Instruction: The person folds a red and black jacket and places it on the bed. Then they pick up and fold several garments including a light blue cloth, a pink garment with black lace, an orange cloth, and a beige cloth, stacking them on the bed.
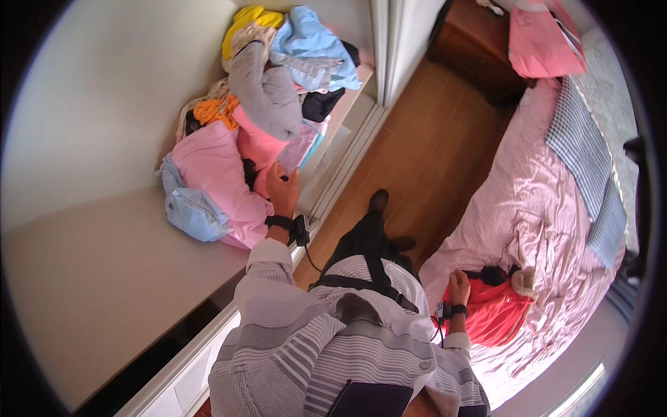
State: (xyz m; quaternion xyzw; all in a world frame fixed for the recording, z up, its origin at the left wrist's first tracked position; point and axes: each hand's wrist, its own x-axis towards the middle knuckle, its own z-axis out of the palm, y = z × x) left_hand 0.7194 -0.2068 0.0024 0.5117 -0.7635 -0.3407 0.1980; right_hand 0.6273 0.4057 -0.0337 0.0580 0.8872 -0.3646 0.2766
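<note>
1. Here's your left grip [283, 194], out over the near edge of the clothes pile, palm side toward the cloth, fingers bent and the thumb tip a little apart from them; whether it pinches any fabric, I cannot tell.
2. Just beyond those fingertips lies a bright pink garment [258, 144], with a pale pink padded piece [208, 170] next to it on the left.
3. The heap sits on a beige shelf [118, 278]: a grey garment [260, 90] drapes across the middle, an orange cloth [212, 111] to its left, and a light blue garment [302, 42] and a yellow one [246, 21] at the far end.
4. Over to your right grip [458, 287]: fingers curled in at the left edge of a red garment [490, 316], which lies on the bed; how tightly they close, or whether they have hold of it, I cannot tell.
5. A black item [493, 276] lies along the red garment's upper edge.
6. Around it, the bed's pink sheet [500, 222] is wrinkled, and a grey checked cloth [577, 146] lies along the far side.
</note>
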